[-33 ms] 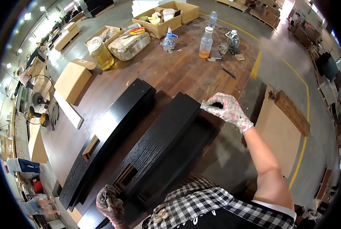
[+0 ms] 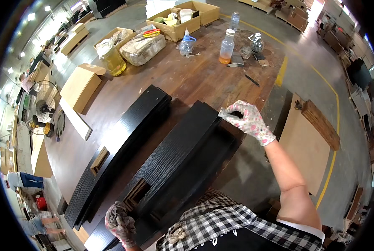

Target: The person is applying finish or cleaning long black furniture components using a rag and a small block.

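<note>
a long, gently curved black panel with wood grain (image 2: 174, 144) is lying slantwise on the brown wooden counter (image 2: 187, 73), its brown-edged rectangular slot (image 2: 134, 194) showing toward the lower end. the right hand, in a white glove with a pink flower print (image 2: 250, 120), is reaching to the panel's far right corner, thumb and fingers curling together and pinching a small, thin grey piece (image 2: 224, 114); its material is too small to make out for certain. the left hand, in a similar patterned glove (image 2: 124, 234), is gripping a crumpled grey cloth (image 2: 119, 212) just beside the slot. to the left, a second curved black panel (image 2: 128, 123) is lying roughly parallel, with a gap between the two.

farther left, an opened brown cardboard carton (image 2: 81, 90) is resting near a narrow white board (image 2: 74, 120). toward the far edge, a clear jar of yellow liquid (image 2: 113, 62) is standing beside a plastic-wrapped pale bundle (image 2: 143, 50), while a clear bottle with orange liquid in its base (image 2: 226, 48) is standing farther right. beyond the counter's right side, a thick brown wooden plank (image 2: 320, 124) is lying on a flat tan board (image 2: 306, 150).
</note>
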A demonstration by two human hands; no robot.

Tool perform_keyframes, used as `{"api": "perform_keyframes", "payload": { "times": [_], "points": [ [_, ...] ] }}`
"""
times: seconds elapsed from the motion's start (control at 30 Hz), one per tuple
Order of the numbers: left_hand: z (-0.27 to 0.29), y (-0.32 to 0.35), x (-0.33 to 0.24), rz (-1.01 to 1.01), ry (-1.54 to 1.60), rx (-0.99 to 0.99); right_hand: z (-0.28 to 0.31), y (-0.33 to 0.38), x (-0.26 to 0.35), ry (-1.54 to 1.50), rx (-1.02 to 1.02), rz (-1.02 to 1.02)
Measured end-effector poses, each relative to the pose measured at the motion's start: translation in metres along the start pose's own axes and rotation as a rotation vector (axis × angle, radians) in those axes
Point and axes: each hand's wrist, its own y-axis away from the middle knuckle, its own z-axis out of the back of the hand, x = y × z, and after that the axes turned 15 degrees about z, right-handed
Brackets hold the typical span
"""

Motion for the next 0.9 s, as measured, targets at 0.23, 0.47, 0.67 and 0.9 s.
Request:
{"api": "perform_keyframes", "payload": {
  "times": [0.23,0.47,0.67,0.9],
  "points": [
    [0.014,-0.004,0.025,0.092,0.149,0.119,-0.065,0.009,0.057,0.258,-0.248,0.161],
    [-0.002,0.021,-0.008,0.032,0.064,0.061,-0.067,0.004,0.118,0.205,-0.233,0.493],
    [0.004,0.047,-0.022,-0.031,-0.075,0.145,-0.083,0.015,0.060,0.175,-0.225,0.120],
    [0.045,0.064,0.019,-0.104,0.001,0.221,-0.149,0.041,0.184,0.021,-0.097,0.330]
  ]
}}
